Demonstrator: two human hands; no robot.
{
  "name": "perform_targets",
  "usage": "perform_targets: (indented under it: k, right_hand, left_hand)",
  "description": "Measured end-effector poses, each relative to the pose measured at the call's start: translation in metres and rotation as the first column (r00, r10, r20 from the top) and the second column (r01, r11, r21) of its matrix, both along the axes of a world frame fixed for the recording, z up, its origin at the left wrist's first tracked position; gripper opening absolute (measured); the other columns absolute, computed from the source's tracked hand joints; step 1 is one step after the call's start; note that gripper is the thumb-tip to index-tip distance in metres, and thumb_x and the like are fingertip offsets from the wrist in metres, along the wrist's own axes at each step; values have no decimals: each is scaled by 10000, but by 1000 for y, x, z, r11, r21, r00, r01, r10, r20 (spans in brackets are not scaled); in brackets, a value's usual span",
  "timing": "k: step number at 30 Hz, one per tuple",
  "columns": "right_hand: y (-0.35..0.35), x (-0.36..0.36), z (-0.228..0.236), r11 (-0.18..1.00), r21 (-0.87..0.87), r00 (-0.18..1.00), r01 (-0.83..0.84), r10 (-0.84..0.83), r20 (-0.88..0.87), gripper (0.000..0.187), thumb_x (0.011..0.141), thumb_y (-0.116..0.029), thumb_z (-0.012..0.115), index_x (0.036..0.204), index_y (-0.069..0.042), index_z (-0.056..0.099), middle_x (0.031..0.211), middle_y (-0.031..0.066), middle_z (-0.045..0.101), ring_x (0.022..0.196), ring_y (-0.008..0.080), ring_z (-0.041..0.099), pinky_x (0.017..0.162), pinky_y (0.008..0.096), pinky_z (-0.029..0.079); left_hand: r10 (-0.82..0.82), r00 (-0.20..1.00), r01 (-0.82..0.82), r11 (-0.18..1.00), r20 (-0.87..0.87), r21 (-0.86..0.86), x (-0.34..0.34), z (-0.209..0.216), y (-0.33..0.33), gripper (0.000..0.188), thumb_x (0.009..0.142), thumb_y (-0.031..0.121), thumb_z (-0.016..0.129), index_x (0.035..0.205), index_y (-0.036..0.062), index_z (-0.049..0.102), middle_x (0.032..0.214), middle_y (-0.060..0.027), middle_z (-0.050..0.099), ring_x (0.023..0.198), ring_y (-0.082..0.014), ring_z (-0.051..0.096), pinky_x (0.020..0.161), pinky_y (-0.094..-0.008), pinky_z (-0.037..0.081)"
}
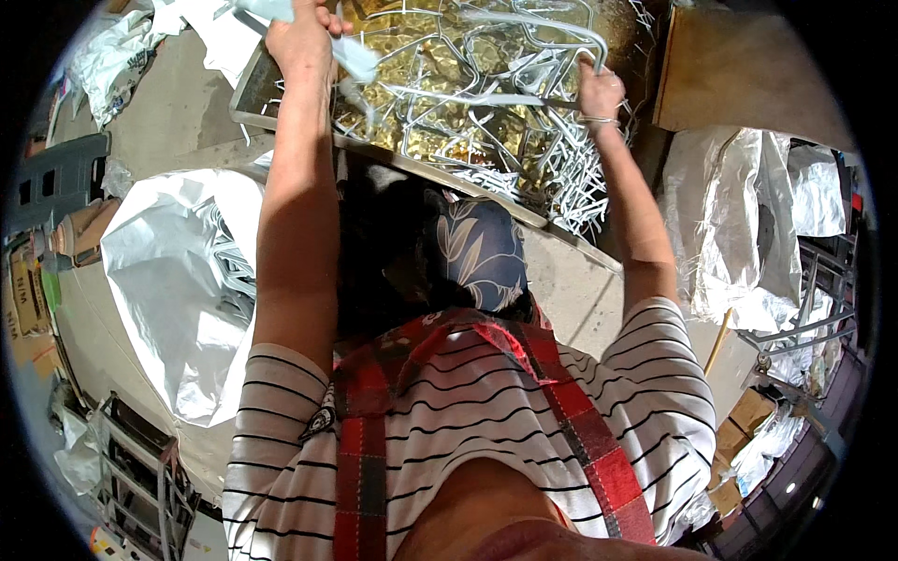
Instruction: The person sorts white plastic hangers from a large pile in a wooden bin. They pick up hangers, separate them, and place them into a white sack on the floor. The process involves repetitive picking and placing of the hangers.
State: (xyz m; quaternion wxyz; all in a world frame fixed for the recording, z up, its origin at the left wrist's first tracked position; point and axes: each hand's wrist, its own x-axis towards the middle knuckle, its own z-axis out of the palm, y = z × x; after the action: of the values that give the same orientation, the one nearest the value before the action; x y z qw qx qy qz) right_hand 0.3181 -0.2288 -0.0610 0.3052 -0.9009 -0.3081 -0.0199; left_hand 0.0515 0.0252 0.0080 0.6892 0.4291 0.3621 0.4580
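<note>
Bent rods [603, 58] look tangled, so ease them apart: right hand [601, 92] grips one, left hand [304, 45] clenches a blurred pale piece [355, 61], perhaps plastic.

Looks like a metal-parts workshop — grey metal tray [398, 161] strewn with bent silvery metal rods [585, 178], white plastic sack [173, 290] of grey metal pieces [236, 266], stained grey floor [580, 290].

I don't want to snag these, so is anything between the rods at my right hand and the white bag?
Yes. The tray's near rim runs between the bent rods and the white bag, and in this view your left forearm crosses the way, at the bag's right side. Between rim and forearm it's too dark to tell.
</note>
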Motion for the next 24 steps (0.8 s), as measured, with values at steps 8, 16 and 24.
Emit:
perform_targets:
  k: [8, 16, 24]
  right_hand:
    - [80, -27, 75, 839, -411, 750, -356, 519, 410, 227, 848, -286, 532, 1004, -124, 569, 707, 156, 591, 652, 334, 587, 583, 397, 472]
    - [102, -8, -18, 641, -399, 673, -656, 736, 76, 294, 714, -118, 620, 996, -71, 549, 965, 157, 589, 887, 319, 571, 747, 395, 466]
    - [96, -37, -125, 225, -798, 215, -559, 969, 123, 210, 842, -147, 421, 1024, -86, 506, 860, 67, 564, 978, 231, 490, 1029, 448, 240]
  left_hand:
    - [-233, 969, 247, 928, -85, 277, 41, 15, -78, 301, 865, 282, 559, 876, -17, 592, 683, -86, 617, 528, -140, 563, 501, -249, 470]
    - [-246, 968, 247, 968, 41, -42, -3, 28, -19, 277, 850, 168, 583, 1074, 10, 537, 555, -15, 499, 428, -112, 468, 402, -245, 407]
    - [-295, 905, 308, 951, -306, -6, -14, 4, -5, 226, 888, 140, 500, 1000, -49, 554, 725, -145, 594, 520, -172, 562, 585, -305, 550]
